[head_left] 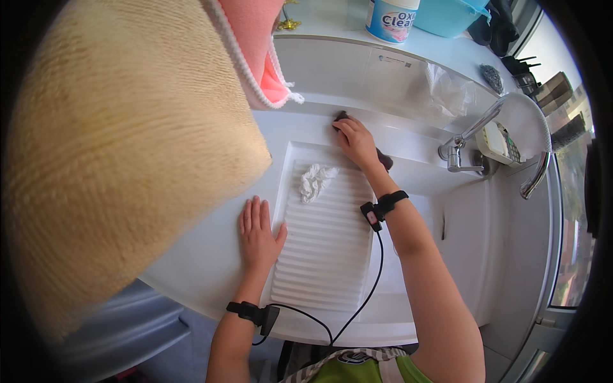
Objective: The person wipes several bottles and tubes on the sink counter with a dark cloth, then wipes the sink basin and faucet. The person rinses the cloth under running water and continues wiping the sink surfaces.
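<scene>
cloth (341, 117), dark, gripped in our right hand (359, 145) on the back ledge (301, 122); our left hand (258, 237) lies flat beside the ribbed washboard (322, 255). likely a wiping step, we judge; next stroke needs steady pressure.

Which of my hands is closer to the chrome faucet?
Right. Your right hand is on the dark cloth, left of the chrome faucet; your left hand rests farther left, beyond the ribbed washboard.
</scene>
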The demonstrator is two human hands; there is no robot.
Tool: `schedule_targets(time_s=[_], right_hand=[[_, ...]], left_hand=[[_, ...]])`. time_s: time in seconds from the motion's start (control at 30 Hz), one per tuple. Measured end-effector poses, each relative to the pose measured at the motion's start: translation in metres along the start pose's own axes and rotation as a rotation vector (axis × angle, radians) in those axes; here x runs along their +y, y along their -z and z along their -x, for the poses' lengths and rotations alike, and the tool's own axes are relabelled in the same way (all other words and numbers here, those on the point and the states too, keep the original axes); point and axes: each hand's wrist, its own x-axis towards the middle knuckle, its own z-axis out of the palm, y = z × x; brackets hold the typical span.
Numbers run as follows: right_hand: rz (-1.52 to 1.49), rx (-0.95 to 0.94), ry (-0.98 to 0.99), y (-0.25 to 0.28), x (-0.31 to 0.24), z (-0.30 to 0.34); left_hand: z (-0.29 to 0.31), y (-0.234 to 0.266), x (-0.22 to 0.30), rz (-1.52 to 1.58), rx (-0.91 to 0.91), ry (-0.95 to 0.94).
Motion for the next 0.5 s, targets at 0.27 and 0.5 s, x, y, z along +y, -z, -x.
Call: schedule_targets(time_s=[0.27,0.5], right_hand=[[-0.524,-0.297,-0.09,-0.08,-0.04,-0.052],[-0.525,-0.358,0.238,-0.128,-0.055,-0.085]], left_hand=[[0.003,0.001,0.002,0.111,-0.01,0.068],[0.001,0.001,-0.003,0.076,0.048,0.03]])
